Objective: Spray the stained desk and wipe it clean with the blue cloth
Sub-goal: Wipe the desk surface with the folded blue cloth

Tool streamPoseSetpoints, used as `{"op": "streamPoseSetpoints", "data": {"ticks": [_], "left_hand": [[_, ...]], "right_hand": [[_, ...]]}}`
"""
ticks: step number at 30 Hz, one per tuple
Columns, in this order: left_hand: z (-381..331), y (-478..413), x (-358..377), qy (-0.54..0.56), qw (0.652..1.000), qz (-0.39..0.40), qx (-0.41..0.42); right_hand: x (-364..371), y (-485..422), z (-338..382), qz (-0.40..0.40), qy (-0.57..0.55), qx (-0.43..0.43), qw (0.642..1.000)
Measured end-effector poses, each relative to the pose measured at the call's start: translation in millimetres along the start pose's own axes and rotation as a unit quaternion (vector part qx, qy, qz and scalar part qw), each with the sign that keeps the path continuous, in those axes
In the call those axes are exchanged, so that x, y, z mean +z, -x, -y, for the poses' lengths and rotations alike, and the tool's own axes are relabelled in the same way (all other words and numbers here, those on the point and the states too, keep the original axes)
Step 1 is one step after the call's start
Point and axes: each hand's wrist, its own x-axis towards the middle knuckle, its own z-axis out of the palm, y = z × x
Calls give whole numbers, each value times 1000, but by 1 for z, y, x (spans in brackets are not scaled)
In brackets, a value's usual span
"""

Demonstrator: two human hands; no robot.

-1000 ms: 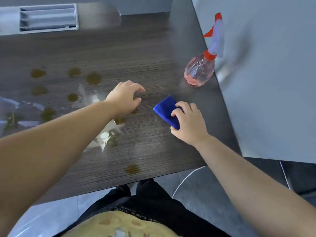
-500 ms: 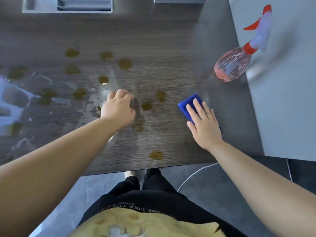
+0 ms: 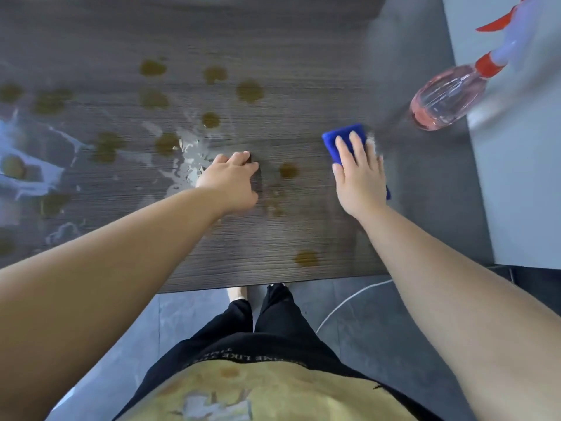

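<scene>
The dark wood-grain desk (image 3: 303,56) carries several brown stains (image 3: 249,91) and a wet, shiny patch (image 3: 191,156) near its middle. My right hand (image 3: 359,174) lies flat with straight fingers on the folded blue cloth (image 3: 338,138), pressing it onto the desk right of centre. My left hand (image 3: 232,180) rests on the desk beside the wet patch, its fingers curled under and holding nothing. A spray bottle (image 3: 443,97) with pink liquid, a red collar and a red trigger stands at the desk's right edge, apart from both hands.
A light grey wall or panel (image 3: 516,177) runs along the desk's right side behind the bottle. The desk's front edge (image 3: 273,282) is close to my body. Below it are grey floor tiles and a white cable (image 3: 349,302).
My right hand went from gripping the cloth to lying flat on it and pushed it a little away from me. My left hand curled its fingers. The view tilted down.
</scene>
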Motion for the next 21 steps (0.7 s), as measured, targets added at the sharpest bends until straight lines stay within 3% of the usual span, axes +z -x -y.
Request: {"op": "streamPoseSetpoints", "data": {"ticks": [3,6,8,11,15,17,20,21], "left_hand": [[0,2,2,-6,1000,-5,3],[2,4,5,-1,1000,-6,3],[3,4,7,0,1000,-7,9],[6,3,7,1,1000,-6,21],[10,1,7,19,999,-12,26],[11,1,10,46,998,-23,22],[12,1,11,93,995,-40,18],[13,2,11,104,994,-38,24]], "right_hand": [[4,-12,36,9,-2,8,1000],[9,19,36,50,19,-147,988],[7,41,13,56,38,-194,979],[2,34,-10,46,29,-97,994],[7,-1,36,-3,-1,51,999],[13,6,61,1,2,-10,1000],[18,46,55,48,52,-215,974],[16,56,42,63,55,-246,966]]}}
